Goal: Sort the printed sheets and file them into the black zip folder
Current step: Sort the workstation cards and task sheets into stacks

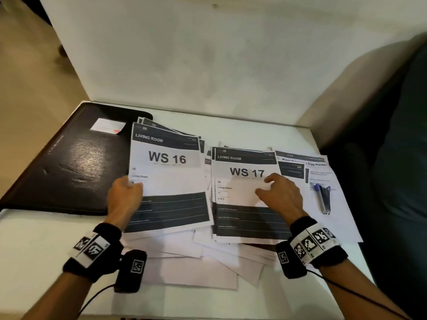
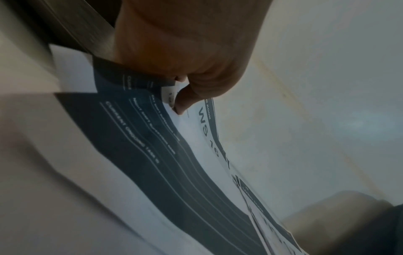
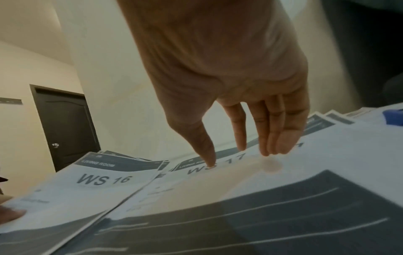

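Loose blank sheets (image 1: pixel 191 269) fan nearest; beside the folder (image 1: pixel 69 162), left hand (image 1: pixel 124 192) pinches floppy WS 16 (image 1: pixel 166 172) edgewise, right hand (image 1: pixel 280 195) spread flat on WS 17 (image 1: pixel 245 195).

The black zip folder (image 1: pixel 69 162) lies flat and closed at the left of the white bench (image 1: pixel 46 250), its glossy cover up, with a small white label (image 1: pixel 107 125) near its far right corner. Just right of it, overlapping its edge, sits a stack of printed sheets whose top sheet (image 1: pixel 168 172) reads "LIVING ROOM" and "WS 16", with a dark band across the top and a dark block at the bottom. Beside that lies a second stack, its top sheet (image 1: pixel 240 181) reading "WS 17". Further right a sheet (image 1: pixel 328 179) with an egg-holder heading and a printed photo lies partly under this stack. Blank white sheets (image 1: pixel 196 266) are fanned loosely beneath both stacks at the near side.
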